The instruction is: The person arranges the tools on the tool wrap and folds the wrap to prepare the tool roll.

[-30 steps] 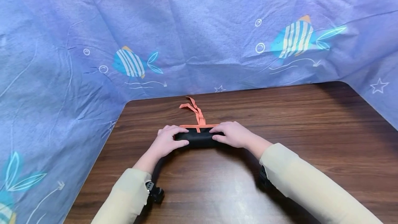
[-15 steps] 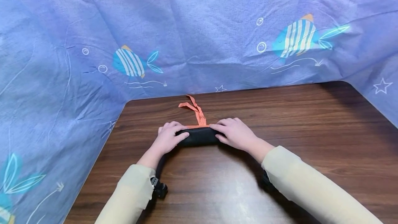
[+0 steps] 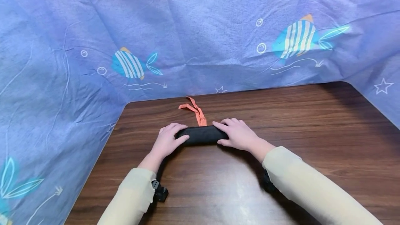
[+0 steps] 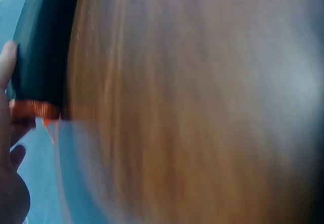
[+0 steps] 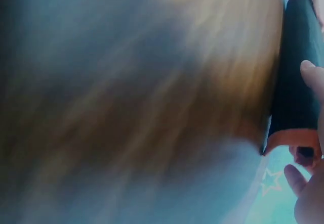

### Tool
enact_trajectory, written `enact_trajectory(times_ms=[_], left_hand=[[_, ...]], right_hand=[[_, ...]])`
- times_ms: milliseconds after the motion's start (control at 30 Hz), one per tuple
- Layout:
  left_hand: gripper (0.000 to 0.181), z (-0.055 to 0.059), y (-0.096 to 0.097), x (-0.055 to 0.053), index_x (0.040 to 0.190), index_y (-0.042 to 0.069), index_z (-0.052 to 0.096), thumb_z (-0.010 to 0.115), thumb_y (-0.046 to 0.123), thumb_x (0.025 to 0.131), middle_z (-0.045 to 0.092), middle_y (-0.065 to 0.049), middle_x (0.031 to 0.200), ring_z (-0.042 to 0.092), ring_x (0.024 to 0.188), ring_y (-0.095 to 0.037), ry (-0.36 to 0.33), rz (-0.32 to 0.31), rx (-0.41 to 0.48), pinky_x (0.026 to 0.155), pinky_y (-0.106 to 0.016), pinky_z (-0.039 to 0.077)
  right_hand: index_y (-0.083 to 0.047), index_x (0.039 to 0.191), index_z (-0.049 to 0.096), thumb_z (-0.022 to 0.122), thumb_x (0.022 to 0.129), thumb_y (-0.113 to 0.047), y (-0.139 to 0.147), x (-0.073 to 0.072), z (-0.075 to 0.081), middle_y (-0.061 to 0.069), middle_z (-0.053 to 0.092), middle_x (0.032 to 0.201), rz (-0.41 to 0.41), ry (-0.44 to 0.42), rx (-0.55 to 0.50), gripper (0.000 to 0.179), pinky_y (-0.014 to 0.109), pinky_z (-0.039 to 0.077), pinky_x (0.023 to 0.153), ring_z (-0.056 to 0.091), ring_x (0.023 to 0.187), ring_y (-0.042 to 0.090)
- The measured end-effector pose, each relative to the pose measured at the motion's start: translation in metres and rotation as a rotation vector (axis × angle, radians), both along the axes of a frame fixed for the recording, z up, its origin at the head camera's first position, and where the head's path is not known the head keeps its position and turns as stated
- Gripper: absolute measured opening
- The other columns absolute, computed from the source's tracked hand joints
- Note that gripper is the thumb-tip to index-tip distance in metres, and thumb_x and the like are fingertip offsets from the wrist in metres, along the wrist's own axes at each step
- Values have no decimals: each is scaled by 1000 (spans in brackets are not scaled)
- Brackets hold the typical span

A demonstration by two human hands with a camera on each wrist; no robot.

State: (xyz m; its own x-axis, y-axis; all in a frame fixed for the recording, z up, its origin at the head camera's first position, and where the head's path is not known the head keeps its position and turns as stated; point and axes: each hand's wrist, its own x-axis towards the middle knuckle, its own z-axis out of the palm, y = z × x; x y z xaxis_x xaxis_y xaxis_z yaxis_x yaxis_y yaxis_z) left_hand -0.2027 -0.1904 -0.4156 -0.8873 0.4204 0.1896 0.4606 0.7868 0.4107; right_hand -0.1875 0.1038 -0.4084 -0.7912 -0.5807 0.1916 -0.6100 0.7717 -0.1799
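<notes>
A black fabric tool roll (image 3: 201,135) with orange edging lies rolled up across the table, and two orange tie straps (image 3: 198,112) stretch from its far side. My left hand (image 3: 168,140) holds its left end, thumb on the near face and fingers over the top. At the other end my right hand (image 3: 237,135) grips it in the same way. The left wrist view shows the thumb against the black roll (image 4: 43,42), with an orange-bound end below. In the right wrist view the orange edging (image 5: 293,134) rings an open, hollow-looking end.
The wooden table (image 3: 297,121) ends at a blue cloth backdrop (image 3: 200,37) printed with fish, behind and to the left. A small black camera (image 3: 160,191) is strapped under the left wrist. Much of both wrist views is blurred tabletop.
The tool roll has turned over away from me, so the orange edge strip on top has gone out of sight. Both hands have shifted slightly on its ends.
</notes>
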Motion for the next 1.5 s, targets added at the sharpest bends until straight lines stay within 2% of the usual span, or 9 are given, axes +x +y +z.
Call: enact_trajectory(times_ms=[200,333,467,667,867,1033,1200,1300,1500], left_hand=[[58,-2,-11,3,129,22,57,70,49,79,54,-2,126,47,118,-24,-13,-35,-24,97,-52,25],[57,-1,-13,5,129,26,57,69,50,79,52,-2,128,44,118,-26,-19,-36,-44,93,-52,25],[58,-2,-13,4,132,25,55,68,49,81,51,-2,129,44,119,-26,-43,-34,-38,94,-52,26],[60,-5,-17,1,136,24,51,67,47,82,50,0,135,42,124,-26,-74,-35,-28,95,-52,27],[60,-6,-20,1,138,25,48,66,45,84,45,-3,140,38,128,-30,-162,-8,-6,96,-56,25],[61,-10,-19,1,137,21,49,68,44,83,43,-5,140,38,128,-29,-161,8,-11,97,-58,25],[59,-10,-18,0,133,20,51,71,41,82,47,-5,136,41,125,-28,-168,14,0,96,-56,27],[57,-9,-19,-1,134,21,51,69,41,83,47,-6,137,40,126,-29,-194,36,-3,97,-56,27],[57,-5,-15,-4,134,21,51,71,35,82,48,-9,136,43,121,-32,-190,31,-20,92,-54,28]], right_hand=[[-10,135,49,73,79,-38,11,0,-3,9,54,128,-13,-42,-96,67,50,38,92,51,116,28],[-10,130,54,76,77,-36,18,-1,-7,9,52,122,-11,-26,-160,63,51,39,88,51,110,31],[-11,130,54,76,77,-37,24,-1,-11,6,54,111,-29,-43,-170,64,51,39,84,50,102,30],[-9,132,52,74,79,-35,32,-3,-14,10,58,115,-76,-159,-180,63,51,38,89,51,108,33],[-11,139,45,70,83,-38,34,-6,-19,15,52,130,-127,-275,-215,67,53,34,96,45,119,36],[-9,140,41,71,81,-37,34,-5,-26,16,48,131,-140,-233,-271,72,53,34,95,45,119,35],[-10,126,55,74,80,-32,34,-4,-26,13,52,119,-74,-104,-356,54,47,38,93,50,111,30],[-10,119,59,73,80,-31,34,-6,-26,11,55,115,-56,-74,-334,46,47,39,91,52,108,30],[-10,122,58,74,78,-30,36,-10,-25,11,56,117,-91,-110,-256,51,51,40,86,53,105,32]])
